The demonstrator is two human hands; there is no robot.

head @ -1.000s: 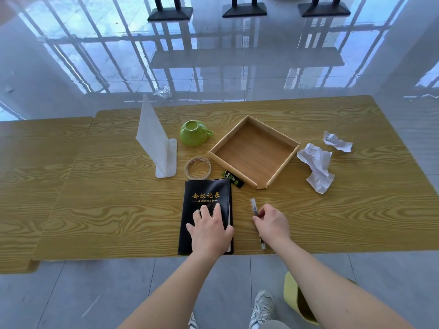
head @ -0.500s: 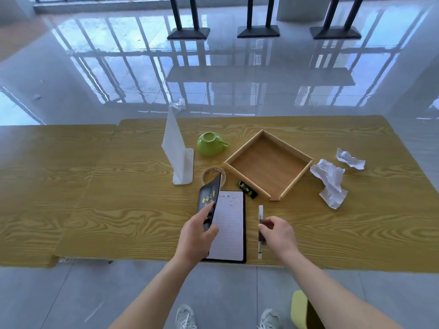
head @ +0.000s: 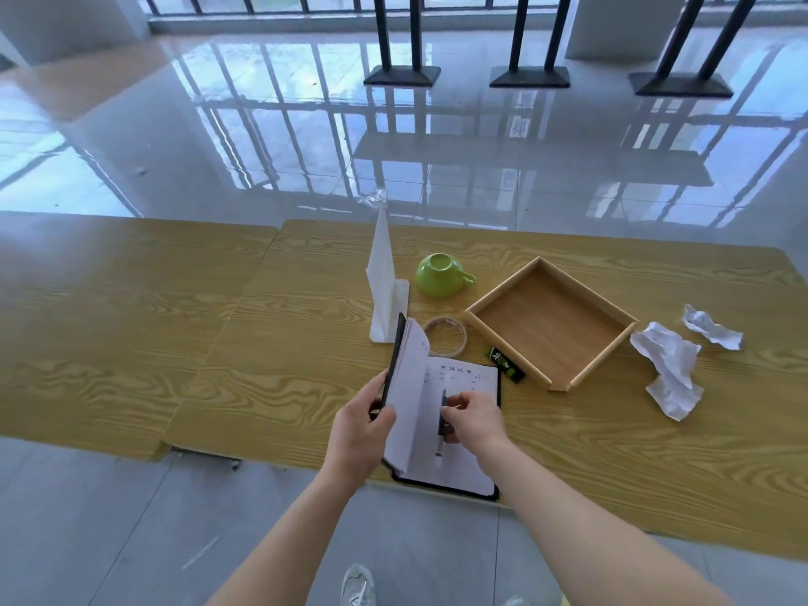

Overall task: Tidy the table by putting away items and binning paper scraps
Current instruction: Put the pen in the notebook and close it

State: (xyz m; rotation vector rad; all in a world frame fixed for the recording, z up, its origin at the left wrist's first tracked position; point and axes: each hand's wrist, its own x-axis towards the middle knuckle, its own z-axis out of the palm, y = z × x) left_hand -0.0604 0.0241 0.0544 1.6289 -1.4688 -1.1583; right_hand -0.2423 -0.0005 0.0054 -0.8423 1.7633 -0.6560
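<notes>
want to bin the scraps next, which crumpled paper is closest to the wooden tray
The larger crumpled paper, lying just right of the wooden tray by its right corner. The smaller scrap sits farther right, beyond it.

Table: yellow wood-grain top [head: 612,474] under the fingers [head: 465,402]; a second matching table [head: 109,321] just left of them.
Floor: glossy pale tiles [head: 262,146] beyond the fingers, matte grey floor [head: 109,518] nearer.
Stands: black bases [head: 401,75] far ahead (three of them).
Light: daylight, window bars mirrored in the tiles.
</notes>
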